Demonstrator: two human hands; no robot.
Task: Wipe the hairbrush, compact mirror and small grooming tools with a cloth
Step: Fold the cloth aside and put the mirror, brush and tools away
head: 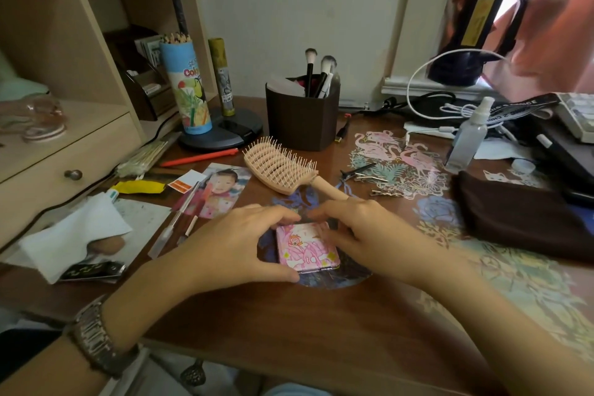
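At the centre of the frame, on the brown tabletop [321, 325], lies the closed compact mirror [305, 246], pink and square, with both hands around it. The left hand [231, 247] reaches in from the lower left, a metal watch [96, 337] on its wrist; its thumb curls along the mirror's near edge while the fingers arch over the far edge, pinching it. The right hand [363, 231] comes in from the lower right, palm down, fingers bent and meeting the mirror's far right corner; it seems to grip that edge too, though the fingertips are blurred. Just above the hands lies the peach hairbrush [283, 169], bristles up, its handle pointing toward the right hand. To the right of the brush, metal hair clips [369, 175] lie scattered. A white cloth [77, 231] sits at the left edge, well apart from the mirror. A dark brush holder [302, 119] stands behind the hairbrush
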